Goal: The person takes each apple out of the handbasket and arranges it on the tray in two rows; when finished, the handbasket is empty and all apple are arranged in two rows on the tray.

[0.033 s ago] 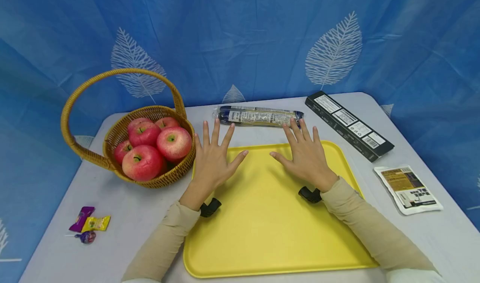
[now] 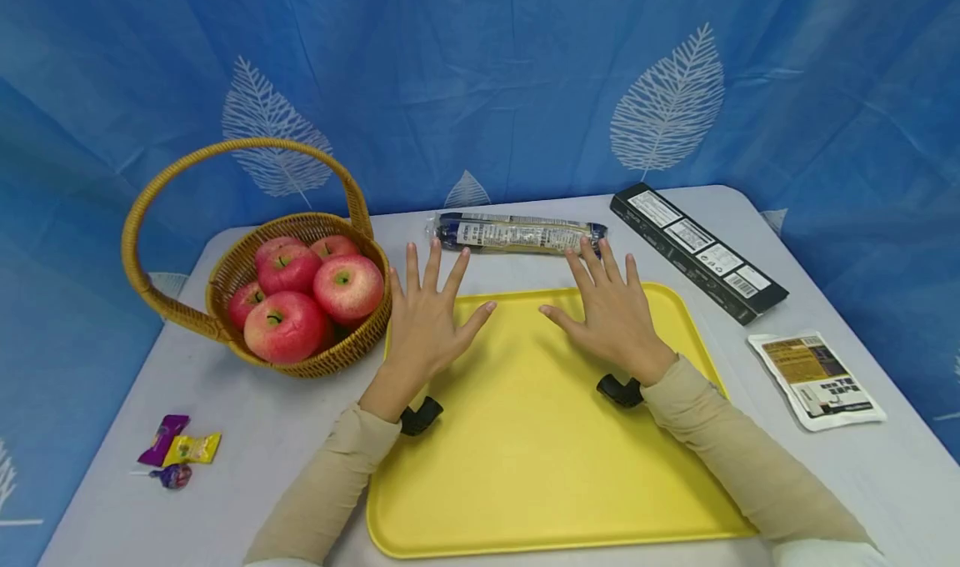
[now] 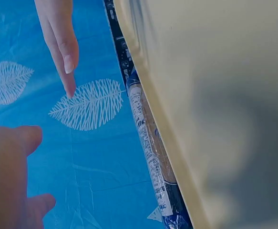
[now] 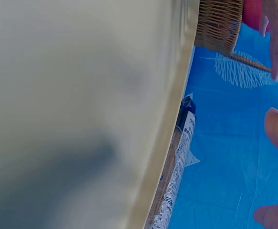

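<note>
My left hand [image 2: 427,325] is held over the left part of a yellow tray [image 2: 555,467], fingers spread and straight. Over the tray's right part, my right hand [image 2: 617,321] has its fingers spread the same way. Neither hand holds anything. Beyond the fingertips lies a long package in clear and blue wrap [image 2: 517,233], printed with small text. A wicker basket [image 2: 322,363] of red apples [image 2: 288,327] stands beside my left hand. In the left wrist view the tray's edge [image 3: 153,109] runs close beside the wrapped package [image 3: 150,152].
A long black box [image 2: 697,250] with white labels lies at the back right, and a white and brown pouch [image 2: 817,379] in front of it. At the left are a purple candy [image 2: 163,439], a yellow candy [image 2: 192,448] and a lollipop [image 2: 174,475]. A blue curtain [image 2: 480,75] hangs behind.
</note>
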The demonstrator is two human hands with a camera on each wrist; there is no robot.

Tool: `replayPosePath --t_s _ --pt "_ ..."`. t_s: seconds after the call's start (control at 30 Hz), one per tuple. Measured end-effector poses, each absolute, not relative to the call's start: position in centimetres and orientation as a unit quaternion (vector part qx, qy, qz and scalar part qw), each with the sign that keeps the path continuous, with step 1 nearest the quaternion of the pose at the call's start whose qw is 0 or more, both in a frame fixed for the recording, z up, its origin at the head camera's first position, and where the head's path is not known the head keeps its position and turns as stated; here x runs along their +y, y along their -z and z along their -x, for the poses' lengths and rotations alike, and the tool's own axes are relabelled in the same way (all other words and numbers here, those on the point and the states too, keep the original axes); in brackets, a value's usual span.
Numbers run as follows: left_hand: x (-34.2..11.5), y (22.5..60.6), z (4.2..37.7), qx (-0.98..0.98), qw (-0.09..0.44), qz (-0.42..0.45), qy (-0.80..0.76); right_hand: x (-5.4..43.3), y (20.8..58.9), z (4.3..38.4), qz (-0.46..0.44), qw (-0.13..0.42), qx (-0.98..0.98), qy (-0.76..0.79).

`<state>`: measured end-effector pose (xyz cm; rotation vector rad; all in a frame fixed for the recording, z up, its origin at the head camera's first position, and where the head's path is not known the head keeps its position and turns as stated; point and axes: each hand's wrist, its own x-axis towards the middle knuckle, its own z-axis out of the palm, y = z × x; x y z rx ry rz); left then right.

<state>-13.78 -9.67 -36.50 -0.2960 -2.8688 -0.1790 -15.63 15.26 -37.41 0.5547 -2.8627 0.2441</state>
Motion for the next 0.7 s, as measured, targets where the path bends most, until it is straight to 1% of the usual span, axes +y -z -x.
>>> replayPosePath --t_s 0.2,0.27,0.33,0.37,0.43,0.5,0.57,0.63,0.67,0.7 --pt "-9.8 36.4 13.6 -0.985 0.129 0.099 0.059 15.1 37.3 15.6 -0.192 0.105 -0.973 -0.079" --pt "-10.0 36.2 13.3 -0.982 0.139 0.105 0.067 14.9 37.2 15.6 -0.193 0.105 -0.972 -0.081" --pt "-10.3 36.0 12.8 -0.974 0.167 0.125 0.093 14.6 37.0 15.5 -0.197 0.117 -0.969 -0.091" --pt "-10.6 36.0 12.5 -0.964 0.193 0.142 0.119 14.3 36.9 15.5 -0.202 0.128 -0.966 -0.100" --pt "-11.3 35.8 11.6 -0.926 0.269 0.187 0.187 13.4 36.8 15.5 -0.219 0.163 -0.954 -0.124" --pt "-12.5 35.6 10.6 -0.862 0.371 0.233 0.255 12.1 36.5 15.7 -0.246 0.211 -0.933 -0.156" --pt "-14.0 35.2 9.8 -0.785 0.477 0.246 0.309 10.3 36.2 15.9 -0.278 0.255 -0.906 -0.189" --pt "-15.6 34.8 9.1 -0.724 0.566 0.196 0.342 8.1 35.8 16.3 -0.311 0.291 -0.878 -0.218" --pt "-16.6 34.6 8.7 -0.707 0.593 0.151 0.354 6.9 35.7 16.4 -0.326 0.302 -0.865 -0.232" --pt "-17.6 34.4 8.2 -0.699 0.604 0.097 0.370 5.6 35.5 16.6 -0.339 0.310 -0.854 -0.245"
